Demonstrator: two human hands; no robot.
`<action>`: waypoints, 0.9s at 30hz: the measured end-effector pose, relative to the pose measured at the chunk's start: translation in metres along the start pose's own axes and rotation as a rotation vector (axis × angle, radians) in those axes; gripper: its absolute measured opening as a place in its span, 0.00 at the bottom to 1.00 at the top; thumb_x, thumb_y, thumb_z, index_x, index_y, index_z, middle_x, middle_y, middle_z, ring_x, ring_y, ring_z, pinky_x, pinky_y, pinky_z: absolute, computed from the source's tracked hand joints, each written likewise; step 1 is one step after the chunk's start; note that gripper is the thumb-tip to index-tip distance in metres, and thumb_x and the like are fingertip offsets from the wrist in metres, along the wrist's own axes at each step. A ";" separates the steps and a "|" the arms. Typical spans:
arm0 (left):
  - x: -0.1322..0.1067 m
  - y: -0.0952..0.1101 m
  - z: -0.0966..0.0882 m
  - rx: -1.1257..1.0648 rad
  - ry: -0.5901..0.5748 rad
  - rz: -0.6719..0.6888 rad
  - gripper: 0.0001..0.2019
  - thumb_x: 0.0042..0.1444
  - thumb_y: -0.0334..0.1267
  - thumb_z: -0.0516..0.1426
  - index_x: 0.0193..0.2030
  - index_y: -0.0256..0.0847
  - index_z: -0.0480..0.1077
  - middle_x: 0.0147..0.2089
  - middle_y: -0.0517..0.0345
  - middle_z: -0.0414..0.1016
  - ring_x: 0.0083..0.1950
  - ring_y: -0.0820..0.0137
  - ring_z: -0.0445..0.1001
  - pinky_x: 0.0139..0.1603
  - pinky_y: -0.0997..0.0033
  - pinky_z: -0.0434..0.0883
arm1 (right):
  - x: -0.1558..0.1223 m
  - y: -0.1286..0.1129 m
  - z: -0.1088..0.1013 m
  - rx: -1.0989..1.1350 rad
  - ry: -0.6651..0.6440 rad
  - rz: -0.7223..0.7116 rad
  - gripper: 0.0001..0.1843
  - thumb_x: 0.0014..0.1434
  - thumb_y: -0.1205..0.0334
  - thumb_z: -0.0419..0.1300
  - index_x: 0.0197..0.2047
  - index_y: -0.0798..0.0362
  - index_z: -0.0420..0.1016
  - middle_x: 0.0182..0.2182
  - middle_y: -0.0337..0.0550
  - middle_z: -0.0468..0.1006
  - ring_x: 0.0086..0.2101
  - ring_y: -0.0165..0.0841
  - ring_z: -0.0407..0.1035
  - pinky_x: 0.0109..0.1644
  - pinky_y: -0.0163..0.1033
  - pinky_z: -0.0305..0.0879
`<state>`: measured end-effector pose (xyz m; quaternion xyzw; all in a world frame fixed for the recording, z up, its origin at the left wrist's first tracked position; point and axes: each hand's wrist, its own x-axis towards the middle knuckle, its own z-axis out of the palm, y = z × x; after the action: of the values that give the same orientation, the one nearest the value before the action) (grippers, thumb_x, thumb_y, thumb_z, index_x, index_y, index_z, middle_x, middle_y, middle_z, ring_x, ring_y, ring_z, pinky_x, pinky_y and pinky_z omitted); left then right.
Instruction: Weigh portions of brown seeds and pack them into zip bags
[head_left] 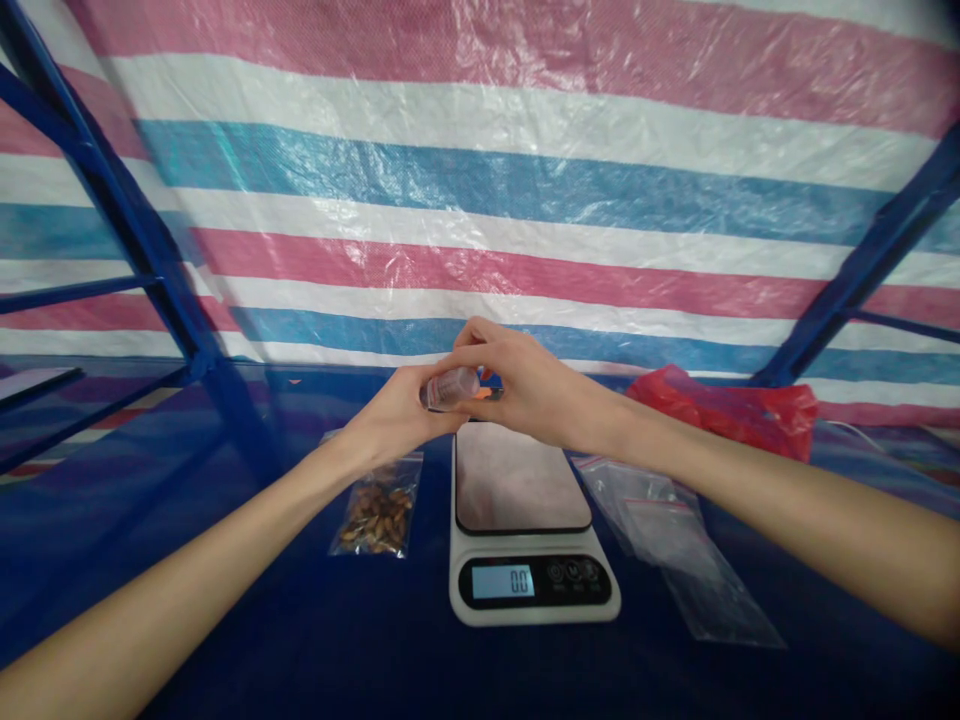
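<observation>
Both hands meet above the far edge of a white digital kitchen scale (pixel 525 590). My left hand (pixel 394 415) is closed around a small clear bottle (pixel 450 388) lying on its side. My right hand (pixel 525 385) pinches the bottle's cap end with its fingers curled over it. The scale's platform is bare and its display reads 0.0. A small zip bag of brown seeds or nuts (pixel 376 512) lies to the left of the scale, under my left wrist.
Several empty clear zip bags (pixel 667 545) lie to the right of the scale on the dark blue table cover. A crumpled red plastic bag (pixel 720 405) sits behind them. Blue metal frame bars (pixel 142 235) stand at left and right before a striped tarp.
</observation>
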<state>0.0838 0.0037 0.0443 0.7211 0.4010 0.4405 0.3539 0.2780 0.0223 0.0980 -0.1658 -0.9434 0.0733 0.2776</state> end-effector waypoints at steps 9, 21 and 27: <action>-0.009 0.002 -0.009 -0.118 0.102 -0.101 0.10 0.59 0.45 0.66 0.43 0.43 0.83 0.40 0.54 0.84 0.39 0.69 0.77 0.40 0.70 0.71 | -0.050 0.027 -0.044 -0.102 0.265 0.242 0.18 0.72 0.57 0.59 0.61 0.46 0.78 0.49 0.47 0.80 0.44 0.39 0.73 0.49 0.45 0.69; -0.002 0.007 0.008 -0.476 0.163 -0.246 0.19 0.56 0.53 0.69 0.47 0.42 0.85 0.36 0.54 0.82 0.37 0.71 0.78 0.36 0.77 0.75 | -0.153 0.103 -0.020 -0.150 0.168 0.629 0.03 0.60 0.64 0.57 0.37 0.50 0.72 0.29 0.41 0.78 0.27 0.35 0.71 0.33 0.41 0.64; -0.009 0.012 0.017 -0.427 0.208 -0.310 0.22 0.55 0.54 0.69 0.49 0.41 0.84 0.33 0.53 0.80 0.34 0.70 0.77 0.33 0.77 0.74 | -0.151 0.085 -0.012 -0.075 0.131 0.638 0.16 0.72 0.52 0.55 0.56 0.52 0.72 0.34 0.43 0.80 0.30 0.36 0.73 0.34 0.41 0.66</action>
<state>0.0998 -0.0120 0.0452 0.5114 0.4385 0.5272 0.5179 0.4273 0.0493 0.0132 -0.4677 -0.8260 0.1110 0.2945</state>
